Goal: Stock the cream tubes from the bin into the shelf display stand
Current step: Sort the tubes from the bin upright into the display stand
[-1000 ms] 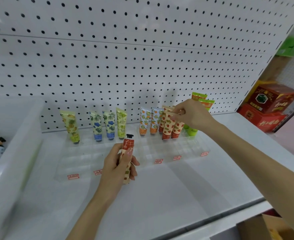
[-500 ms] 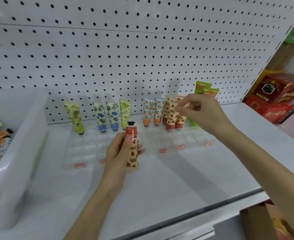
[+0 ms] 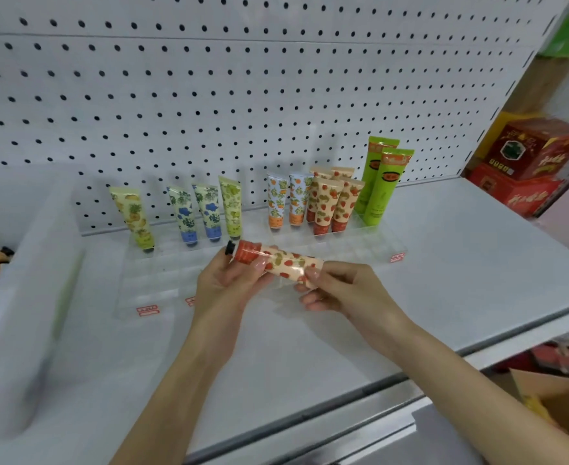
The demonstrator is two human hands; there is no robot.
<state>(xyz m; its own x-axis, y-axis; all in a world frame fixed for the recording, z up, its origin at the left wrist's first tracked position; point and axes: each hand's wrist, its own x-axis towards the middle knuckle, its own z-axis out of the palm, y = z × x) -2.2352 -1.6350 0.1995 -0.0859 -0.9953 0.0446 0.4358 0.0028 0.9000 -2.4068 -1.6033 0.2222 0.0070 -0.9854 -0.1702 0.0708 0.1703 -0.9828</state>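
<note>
A strawberry-print cream tube [image 3: 278, 261] with a black cap lies almost level in front of me, held by both hands. My left hand [image 3: 226, 290] grips its capped end. My right hand [image 3: 340, 290] pinches the flat crimped end. Behind it the clear display stand [image 3: 360, 253] sits on the shelf against the pegboard. In its back row stand a pineapple tube [image 3: 133, 216], two blue-flower tubes [image 3: 197, 213], a green tube [image 3: 232, 206], two orange tubes [image 3: 288, 201], several strawberry tubes [image 3: 331, 204] and two tall green tubes [image 3: 380, 182]. The white bin [image 3: 24, 263] stands at the left, more tubes inside.
The white shelf [image 3: 461, 263] runs to the right, where red boxes [image 3: 528, 166] are stacked beyond the pegboard's end. A cardboard box [image 3: 558, 407] sits below the shelf's front edge at the lower right. Red price labels [image 3: 147, 310] mark the stand's front.
My right hand left the tubes in the stand and came down to the held tube's crimped end. My left hand tipped that tube from upright to nearly level.
</note>
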